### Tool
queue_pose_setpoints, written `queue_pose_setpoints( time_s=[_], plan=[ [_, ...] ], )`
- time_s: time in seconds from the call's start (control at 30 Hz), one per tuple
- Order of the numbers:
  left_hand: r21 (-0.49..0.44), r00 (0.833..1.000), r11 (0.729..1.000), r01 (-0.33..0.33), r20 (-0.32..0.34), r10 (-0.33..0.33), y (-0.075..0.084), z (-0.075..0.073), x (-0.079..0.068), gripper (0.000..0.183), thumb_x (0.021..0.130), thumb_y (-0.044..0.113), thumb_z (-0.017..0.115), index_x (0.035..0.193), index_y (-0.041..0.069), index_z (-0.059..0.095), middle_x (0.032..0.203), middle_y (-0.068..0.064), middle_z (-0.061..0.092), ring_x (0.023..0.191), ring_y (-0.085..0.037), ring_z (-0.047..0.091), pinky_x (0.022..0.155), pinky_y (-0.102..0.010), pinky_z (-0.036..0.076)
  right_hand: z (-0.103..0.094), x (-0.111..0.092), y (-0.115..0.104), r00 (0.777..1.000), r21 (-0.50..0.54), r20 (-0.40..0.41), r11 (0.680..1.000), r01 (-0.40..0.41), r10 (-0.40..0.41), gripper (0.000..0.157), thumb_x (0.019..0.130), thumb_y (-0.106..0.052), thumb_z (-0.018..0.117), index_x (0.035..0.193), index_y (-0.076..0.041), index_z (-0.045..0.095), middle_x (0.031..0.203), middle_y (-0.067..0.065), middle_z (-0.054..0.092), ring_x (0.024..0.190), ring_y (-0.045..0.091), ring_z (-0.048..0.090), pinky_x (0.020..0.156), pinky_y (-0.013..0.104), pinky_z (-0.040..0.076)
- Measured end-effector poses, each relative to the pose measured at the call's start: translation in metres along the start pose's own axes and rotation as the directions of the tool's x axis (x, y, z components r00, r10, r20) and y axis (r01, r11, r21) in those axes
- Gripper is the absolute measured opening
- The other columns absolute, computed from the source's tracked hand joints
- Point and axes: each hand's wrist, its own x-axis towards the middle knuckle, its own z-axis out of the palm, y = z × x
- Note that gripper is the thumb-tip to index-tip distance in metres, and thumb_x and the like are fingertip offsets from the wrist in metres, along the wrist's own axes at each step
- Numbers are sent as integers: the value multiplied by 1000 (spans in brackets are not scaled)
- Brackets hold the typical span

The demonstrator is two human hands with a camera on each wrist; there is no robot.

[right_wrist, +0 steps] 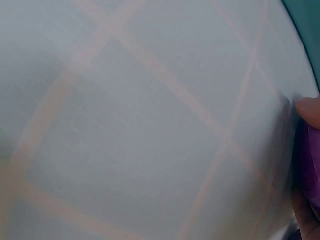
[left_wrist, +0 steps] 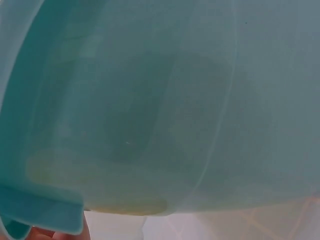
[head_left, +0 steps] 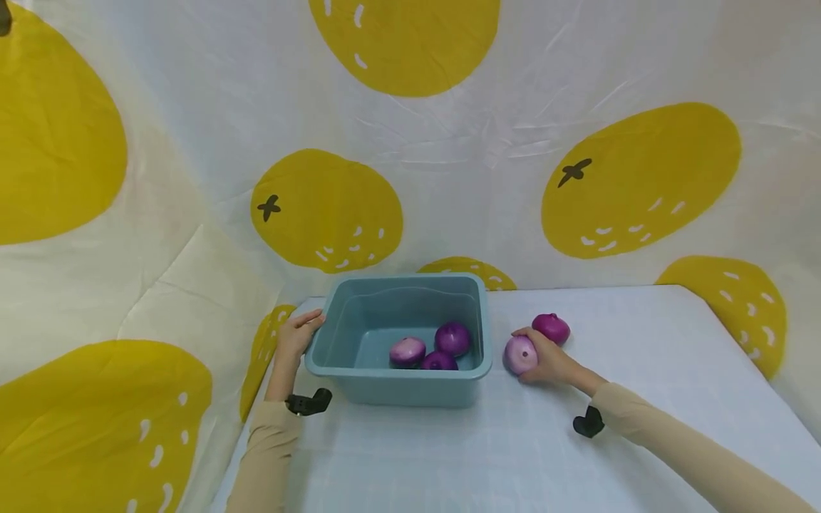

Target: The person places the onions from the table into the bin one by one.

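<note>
A blue-green plastic basin (head_left: 410, 390) stands on the table, holding a pale purple onion (head_left: 407, 351) and two darker purple onions (head_left: 452, 338). My left hand (head_left: 298, 338) grips its left rim; in the left wrist view, fingertips (left_wrist: 60, 236) show beneath the rim, while the basin wall (left_wrist: 150, 110) fills most of the picture. Right of the basin, my right hand (head_left: 549, 361) holds a light purple onion (head_left: 520, 355), thumb and fingers around its sides. Just behind that hand lies a magenta onion (head_left: 551, 327). Only a sliver of the held onion (right_wrist: 313, 167) appears in the right wrist view.
A pale checked cloth (head_left: 410, 456) covers the table. Behind and to the left hangs a white sheet printed with yellow fruit (head_left: 327, 210). Black wrist cameras (head_left: 309, 403) sit on both forearms, over beige sleeves (head_left: 266, 449).
</note>
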Motion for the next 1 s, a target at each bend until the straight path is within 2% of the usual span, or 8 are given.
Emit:
queue_pose_setpoints(
  time_s=[0.33, 0.63, 0.83, 1.0],
  plan=[
    [-21, 1000, 1000, 19, -6, -19, 2, -3, -1, 47, 84, 37, 61, 126, 15, 55, 134, -14, 49, 114, -29, 52, 92, -41, 45, 6, -4, -13, 999, 7, -18, 999, -38, 38, 80, 58, -13, 84, 124, -8, 41, 122, 12, 50, 113, 32, 48, 92, 54, 42],
    [-30, 1000, 999, 14, -2, -14, 1, -4, -1, 47, 85, 36, 60, 126, 15, 55, 134, -13, 49, 115, -30, 52, 94, -42, 44, 13, -7, -16, 998, 19, -29, 998, -62, 62, 82, 58, -14, 84, 126, -12, 39, 123, 10, 49, 116, 30, 46, 94, 53, 41],
    [-40, 1000, 999, 4, -9, -5, 1, -4, 0, 46, 85, 34, 60, 125, 13, 55, 136, -13, 47, 119, -31, 48, 99, -44, 40, 15, -9, -22, 999, 6, -37, 1000, -17, 17, 82, 56, -12, 85, 125, -9, 41, 121, 12, 51, 112, 31, 49, 92, 53, 42],
    [-33, 1000, 999, 9, -17, -10, 2, -1, 0, 45, 84, 35, 61, 124, 13, 57, 135, -13, 47, 117, -31, 49, 96, -43, 41, 15, -14, -27, 999, -31, -38, 999, 8, -9, 81, 53, -11, 85, 122, -5, 43, 117, 15, 53, 107, 33, 51, 90, 55, 42]
  ],
)
